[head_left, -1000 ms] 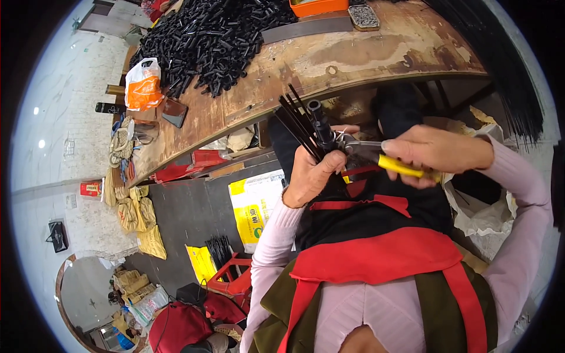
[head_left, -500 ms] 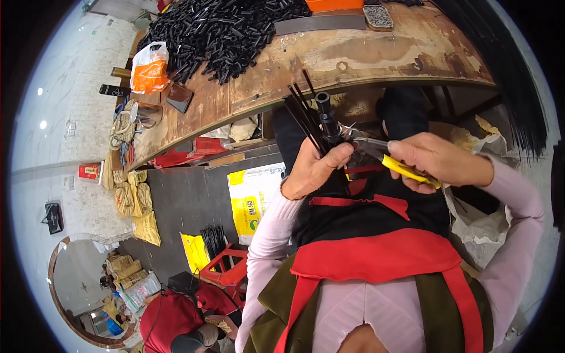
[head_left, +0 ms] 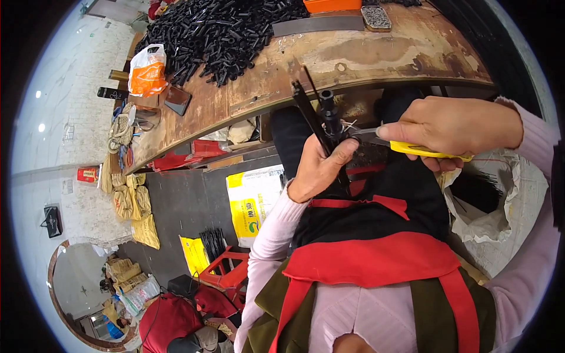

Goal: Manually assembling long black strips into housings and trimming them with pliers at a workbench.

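Over my lap, my left hand [head_left: 322, 167] is wrapped round a bundle of thin black rods [head_left: 309, 112] and a black stepped tube fitting [head_left: 331, 115], which points up toward the table edge. Closed round the yellow handles of a pair of pliers [head_left: 421, 150] is my right hand [head_left: 450, 129]. The metal nose of the pliers reaches to the fitting, beside my left thumb. Thin light strands stick out there; the exact contact is too small to make out.
A heap of black tube pieces [head_left: 223, 35] covers the far left of the wooden table [head_left: 353, 56]. Also on it are a flat metal strip [head_left: 318, 26], a phone [head_left: 178, 100] and a plastic bag [head_left: 148, 70]. A white sack [head_left: 512, 194] holding black rods stands at right.
My right hand has moved right and slightly up with the pliers, which now lie flatter. The rods in my left hand sit closer together, and the left hand has barely shifted.
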